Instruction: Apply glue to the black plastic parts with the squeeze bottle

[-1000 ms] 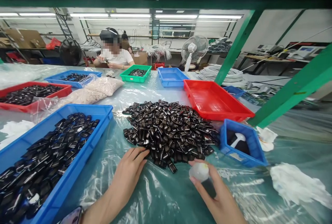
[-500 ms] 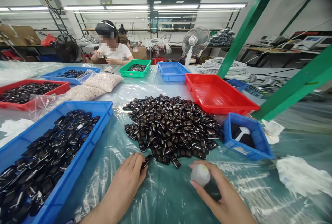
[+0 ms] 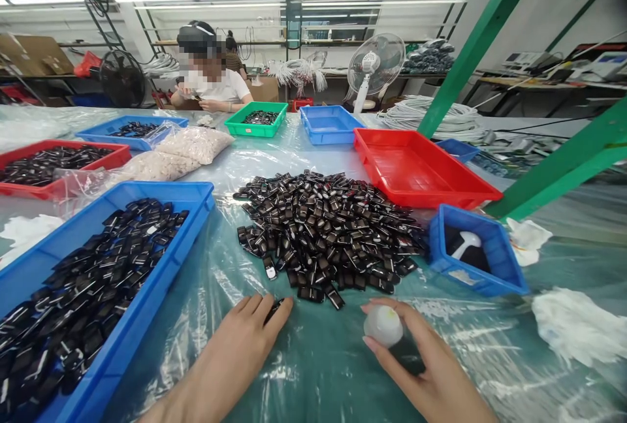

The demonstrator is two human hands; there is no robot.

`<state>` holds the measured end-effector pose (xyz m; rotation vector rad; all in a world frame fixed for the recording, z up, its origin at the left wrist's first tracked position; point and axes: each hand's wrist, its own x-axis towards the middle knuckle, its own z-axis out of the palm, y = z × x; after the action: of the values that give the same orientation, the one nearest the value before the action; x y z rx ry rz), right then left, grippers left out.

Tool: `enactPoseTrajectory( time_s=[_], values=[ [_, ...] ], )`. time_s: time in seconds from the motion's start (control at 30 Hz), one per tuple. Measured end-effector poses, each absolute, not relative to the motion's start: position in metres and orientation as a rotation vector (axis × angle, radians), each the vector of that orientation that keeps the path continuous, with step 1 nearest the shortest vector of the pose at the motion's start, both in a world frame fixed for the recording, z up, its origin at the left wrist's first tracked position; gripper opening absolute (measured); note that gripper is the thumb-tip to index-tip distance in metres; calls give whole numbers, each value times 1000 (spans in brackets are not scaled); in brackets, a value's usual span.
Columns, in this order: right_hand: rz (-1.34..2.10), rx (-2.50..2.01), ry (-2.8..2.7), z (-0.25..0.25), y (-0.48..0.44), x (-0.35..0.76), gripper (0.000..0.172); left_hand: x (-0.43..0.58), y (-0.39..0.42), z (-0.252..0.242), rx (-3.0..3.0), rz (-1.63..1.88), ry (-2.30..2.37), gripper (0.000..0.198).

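Observation:
A large heap of small glossy black parts [image 3: 328, 227] lies on the plastic-covered table in front of me. My left hand [image 3: 240, 344] rests on the sheet at the heap's near edge, fingers pinched on one black part [image 3: 275, 309]. My right hand [image 3: 421, 364] is closed around a small white rounded object [image 3: 383, 326], just right of the left hand. A long blue tray [image 3: 186, 198] at my left holds many of the same black parts.
An empty red tray [image 3: 416, 172] and a small blue bin [image 3: 494, 273] with a white-and-black item sit at the right, with white cloths beside them. More trays and bags lie farther back. Another person sits across the table. Green frame beams cross at the right.
My left hand has drawn one black part out of the heap toward me. The right hand keeps its hold on the white object. The view has tilted slightly.

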<state>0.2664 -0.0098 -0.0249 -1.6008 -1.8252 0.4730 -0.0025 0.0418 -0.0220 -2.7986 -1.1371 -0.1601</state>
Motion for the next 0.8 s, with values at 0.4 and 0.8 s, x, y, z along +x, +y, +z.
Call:
enactPoseTrajectory(
  time_s=[0.4,0.8],
  values=[
    [559,-1630,-1777,-20,-11,264,26,-9,37,-5,-3032,-146,-1346,47],
    [640,-1596,-1877,-25,-26,265,47,-11,21,-9,-3032,-923,-1563,34]
  ],
)
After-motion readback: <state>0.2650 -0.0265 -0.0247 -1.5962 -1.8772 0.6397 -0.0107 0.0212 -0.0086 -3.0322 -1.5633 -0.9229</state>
